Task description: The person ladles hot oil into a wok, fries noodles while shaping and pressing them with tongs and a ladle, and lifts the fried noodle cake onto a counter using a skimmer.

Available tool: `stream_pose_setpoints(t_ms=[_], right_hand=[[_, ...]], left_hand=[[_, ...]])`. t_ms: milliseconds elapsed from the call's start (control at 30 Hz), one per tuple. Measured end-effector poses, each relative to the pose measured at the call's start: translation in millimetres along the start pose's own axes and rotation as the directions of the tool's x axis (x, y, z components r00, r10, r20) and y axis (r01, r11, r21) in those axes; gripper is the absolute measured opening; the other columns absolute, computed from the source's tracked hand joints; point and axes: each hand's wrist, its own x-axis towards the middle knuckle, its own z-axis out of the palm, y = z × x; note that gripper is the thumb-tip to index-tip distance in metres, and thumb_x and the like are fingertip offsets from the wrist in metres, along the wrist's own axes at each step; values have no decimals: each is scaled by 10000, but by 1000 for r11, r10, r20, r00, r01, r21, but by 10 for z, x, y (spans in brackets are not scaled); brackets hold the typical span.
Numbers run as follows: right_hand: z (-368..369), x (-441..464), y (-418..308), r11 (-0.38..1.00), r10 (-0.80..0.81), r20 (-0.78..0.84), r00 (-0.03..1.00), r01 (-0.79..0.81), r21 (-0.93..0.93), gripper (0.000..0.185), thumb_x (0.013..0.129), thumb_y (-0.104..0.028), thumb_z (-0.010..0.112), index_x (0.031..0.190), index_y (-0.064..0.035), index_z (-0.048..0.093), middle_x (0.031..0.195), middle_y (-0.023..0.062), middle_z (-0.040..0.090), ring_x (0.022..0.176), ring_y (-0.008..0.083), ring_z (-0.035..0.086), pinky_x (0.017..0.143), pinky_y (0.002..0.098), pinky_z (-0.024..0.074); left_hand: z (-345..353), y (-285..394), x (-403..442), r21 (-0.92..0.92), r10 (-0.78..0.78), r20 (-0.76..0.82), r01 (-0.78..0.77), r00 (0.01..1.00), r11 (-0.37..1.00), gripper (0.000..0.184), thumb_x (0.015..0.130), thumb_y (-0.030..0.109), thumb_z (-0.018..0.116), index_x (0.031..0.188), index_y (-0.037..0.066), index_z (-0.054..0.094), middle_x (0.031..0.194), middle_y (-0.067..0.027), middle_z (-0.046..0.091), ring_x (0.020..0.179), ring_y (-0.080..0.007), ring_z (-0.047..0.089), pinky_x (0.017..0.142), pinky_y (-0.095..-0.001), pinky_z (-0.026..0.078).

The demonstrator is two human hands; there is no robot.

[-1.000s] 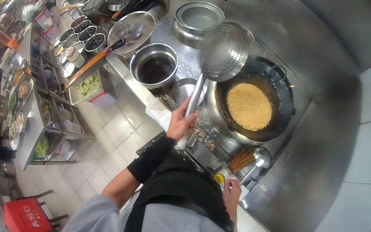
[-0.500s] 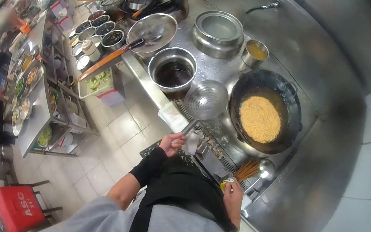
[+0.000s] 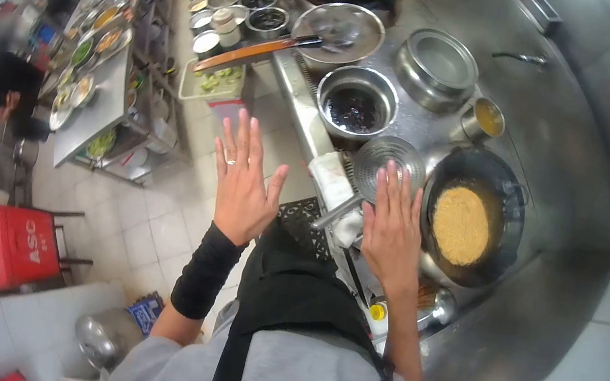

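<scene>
Food disc [image 3: 461, 228] held in a dark, rounded wok [image 3: 509, 226].
From the head view, left hand [image 3: 243, 196] and right hand [image 3: 394, 239] are seen empty, fingers straight, loosely spread. The grainy golden disc could be scorched by unchecked heat; the perforated metal strainer [image 3: 372, 161] could be knocked by the right hand.

Open air between the hands [image 3: 242, 194], skimmer handle [image 3: 337, 212] below.

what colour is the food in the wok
The food is golden yellow, as the head view shows.
</scene>
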Motion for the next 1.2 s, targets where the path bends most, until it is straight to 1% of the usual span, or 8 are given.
stream_pose_setpoints(t_ms=[133,167,267,467,767,867,967,1200], right_hand=[[138,304,-282,990,-132,30,991,130,48,605,1052,-312,436,1552,6,315,1649,149,255,1534,308,218,1239,520,171],[181,363,-354,988,-146,35,989,143,59,607,1053,-315,432,1554,7,310,1651,150,251,1535,306,216,1240,519,167],[270,507,-541,982,-173,56,983,168,89,619,1061,-339,415,1556,13,297,1649,165,244,1538,307,204,1243,520,149],[376,778,-906,972,-214,86,973,203,120,648,1064,-378,398,1560,20,277,1645,187,238,1537,331,195,1238,536,155],[562,1267,-1550,965,-245,109,963,231,127,612,1067,-326,399,1563,11,278,1642,172,255,1533,334,205,1240,537,151],[655,1426,-1788,967,-242,91,966,232,108,598,1064,-299,409,1563,6,282,1645,163,255,1533,332,207,1242,536,143],[815,1575,-1986,968,-235,90,968,224,117,596,1059,-280,420,1566,1,279,1651,149,246,1535,324,206,1242,538,140],[952,1822,-2304,965,-242,60,968,234,115,605,1060,-290,423,1569,-3,269,1654,142,241,1535,324,205,1242,541,142]], left_hand=[[-80,-117,-235,30,-75,101,73,992,997,870,994,382,554,1580,-64,91,1670,-247,50,1547,-428,-3,1238,-546,22],[-113,-139,-279,39,-97,122,93,988,995,914,987,413,563,1566,-98,75,1658,-283,31,1543,-441,-15,1238,-543,11],[-219,-290,-360,-2,-162,111,163,981,987,931,991,433,557,1559,-115,62,1650,-303,9,1540,-446,-33,1237,-541,4],[-360,-773,-345,32,-246,98,244,964,969,945,997,453,546,1554,-127,49,1648,-309,-13,1537,-452,-57,1236,-540,-2],[-556,-1456,-62,-22,-223,129,227,966,974,913,993,432,556,1557,-116,92,1655,-293,12,1536,-461,-32,1234,-554,27],[-601,-1761,25,23,-192,164,191,968,981,882,999,416,547,1558,-109,113,1660,-277,41,1536,-462,-10,1233,-560,38],[-648,-2032,94,66,-195,160,187,968,980,865,1005,411,535,1555,-114,122,1660,-274,52,1538,-455,17,1235,-552,50],[-611,-2552,92,-8,-245,93,247,965,969,871,1012,439,518,1551,-123,127,1653,-289,58,1541,-440,30,1243,-519,69]])
